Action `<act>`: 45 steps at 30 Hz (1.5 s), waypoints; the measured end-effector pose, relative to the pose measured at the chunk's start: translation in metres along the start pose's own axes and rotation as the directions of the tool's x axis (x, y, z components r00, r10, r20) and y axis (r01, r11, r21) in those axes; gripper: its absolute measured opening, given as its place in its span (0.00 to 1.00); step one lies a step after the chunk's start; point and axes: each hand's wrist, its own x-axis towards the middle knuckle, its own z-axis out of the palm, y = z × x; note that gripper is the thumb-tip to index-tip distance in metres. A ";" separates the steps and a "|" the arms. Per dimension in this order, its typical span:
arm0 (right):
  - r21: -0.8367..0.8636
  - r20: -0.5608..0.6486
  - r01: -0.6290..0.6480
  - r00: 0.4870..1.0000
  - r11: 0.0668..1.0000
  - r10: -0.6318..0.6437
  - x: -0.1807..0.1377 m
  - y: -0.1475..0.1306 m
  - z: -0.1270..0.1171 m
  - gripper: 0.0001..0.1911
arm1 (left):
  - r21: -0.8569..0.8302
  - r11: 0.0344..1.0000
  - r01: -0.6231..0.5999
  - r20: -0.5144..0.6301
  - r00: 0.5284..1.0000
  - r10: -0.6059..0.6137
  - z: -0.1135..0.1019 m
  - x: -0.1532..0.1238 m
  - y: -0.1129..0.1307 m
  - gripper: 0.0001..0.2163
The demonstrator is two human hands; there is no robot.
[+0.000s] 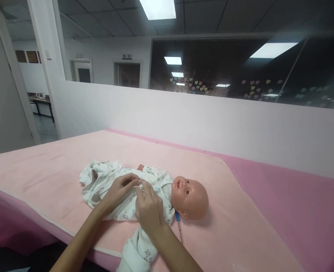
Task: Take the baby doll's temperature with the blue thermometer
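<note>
A baby doll (pixel 193 200) lies on its back, head to the right, wearing a white printed baby romper (pixel 124 213). On the romper's front, my left hand (pixel 124 190) has its fingers bent and pinched at the fabric. My right hand (pixel 150 207) meets it there, thumb and fingers closed on the same spot of cloth. Whatever small part lies between the fingertips is hidden. One sleeve (pixel 140 251) of the romper stretches toward me, under my right forearm. Beside the doll's neck there is a blue piece with a thin cord (pixel 178 217).
A pale pink blanket (pixel 240 234) covers the surface, over a darker pink layer (pixel 297 196). Behind it rises a low white wall (pixel 183 117) with glass above. At the left stands a door (pixel 5 87), with a table (pixel 40 100) beyond the opening.
</note>
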 end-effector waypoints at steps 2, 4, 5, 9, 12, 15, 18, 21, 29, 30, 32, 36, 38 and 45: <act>-0.024 0.038 0.102 0.994 0.995 -0.101 0.005 -0.004 0.002 0.14 | 0.066 0.998 -0.009 -0.057 0.998 0.013 -0.003 -0.014 -0.006 0.13; -0.012 0.121 0.147 0.982 0.989 -0.144 0.012 -0.008 0.006 0.10 | 0.126 0.992 0.012 -0.090 0.996 -0.001 -0.006 -0.026 -0.014 0.14; -0.003 0.164 0.140 0.977 0.990 -0.138 0.015 -0.010 0.009 0.08 | 0.150 0.988 0.021 -0.101 0.995 -0.006 -0.007 -0.032 -0.018 0.15; 0.014 0.211 0.039 0.977 0.999 -0.041 0.019 -0.014 0.015 0.07 | 0.200 0.980 -0.004 -0.103 0.994 0.026 -0.009 -0.042 -0.029 0.15; 0.030 0.180 -0.010 0.984 1.000 0.004 0.017 -0.013 0.014 0.08 | 0.197 0.980 0.016 -0.094 0.996 0.003 -0.008 -0.042 -0.027 0.18; 0.038 0.166 -0.042 0.985 0.998 0.035 0.014 -0.012 0.011 0.07 | 0.155 0.986 0.067 -0.121 0.991 -0.049 -0.009 -0.041 -0.022 0.22; 0.038 0.153 -0.049 0.987 0.998 0.043 0.013 -0.011 0.010 0.04 | 0.118 0.989 0.090 -0.111 0.991 -0.077 -0.012 -0.039 -0.019 0.22; 0.037 0.129 -0.046 0.991 0.998 0.041 0.013 -0.010 0.012 0.02 | 0.110 0.989 0.102 -0.068 0.993 -0.095 -0.016 -0.039 -0.018 0.21; 0.028 0.080 -0.050 0.996 0.998 0.048 0.011 -0.009 0.016 0.04 | 0.048 0.995 0.089 0.016 0.996 -0.090 -0.022 -0.038 -0.015 0.20; 0.025 0.079 -0.052 0.996 0.998 0.050 0.011 -0.009 0.016 0.04 | 0.047 0.995 0.092 0.023 0.995 -0.093 -0.022 -0.038 -0.015 0.20; 0.021 0.080 -0.054 0.995 0.998 0.052 0.011 -0.010 0.016 0.05 | 0.039 0.994 0.106 0.032 0.994 -0.107 -0.022 -0.037 -0.016 0.21; 0.018 0.075 -0.063 0.995 0.998 0.061 0.012 -0.010 0.017 0.06 | -0.004 0.990 0.142 0.038 0.989 -0.141 -0.023 -0.038 -0.016 0.22; 0.015 0.075 -0.067 0.995 0.998 0.066 0.012 -0.010 0.017 0.06 | -0.024 0.988 0.151 0.040 0.988 -0.150 -0.023 -0.040 -0.015 0.22; 0.000 0.108 -0.073 0.991 0.997 0.073 0.012 -0.010 0.016 0.06 | -0.086 0.981 0.176 0.047 0.984 -0.172 -0.024 -0.047 -0.012 0.21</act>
